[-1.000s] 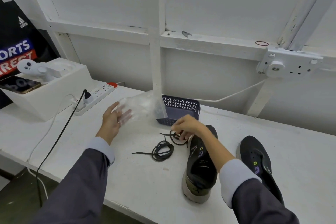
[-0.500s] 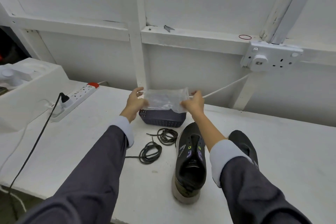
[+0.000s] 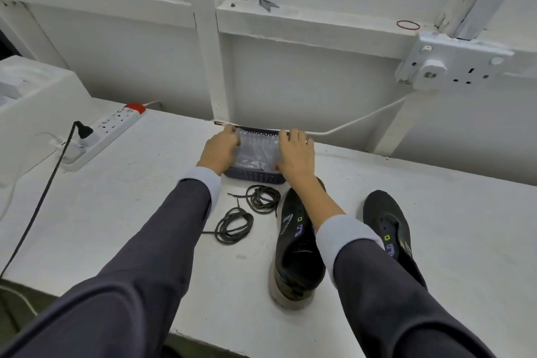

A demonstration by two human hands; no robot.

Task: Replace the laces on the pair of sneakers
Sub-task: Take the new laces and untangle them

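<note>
Now gripping a clear, crinkly plastic bag by its two side edges: pinching the left edge with the curled fingers of the left hand, pinching the right edge with the curled fingers of the right hand. Holding the glossy, wrinkled film stretched flat across the open top of a small dark basket, rectangular, perforated all round with rows of tiny holes, standing at the far side of the table near the wall. Not being able to tell what, if anything, is lying inside the bag. Reaching over the white-painted, matt, slightly scuffed tabletop in smooth dark sleeves with pale cuffs.

Counting two laces, thin, dark and cord-like, each lying in a loose round coil on the table: the far coil just in front of the basket, the near coil closer in and further left, trailing one end leftwards. Counting two black sneakers, unlaced, with small purple and yellow-green marks by the eyelets: the left sneaker lying partly under the right forearm and showing a thick pale sole at the heel, the right sneaker lying apart from it. Counting also one white power strip with a red switch and one black plug, one white double wall socket, and one thin red rubber band on the ledge.
</note>
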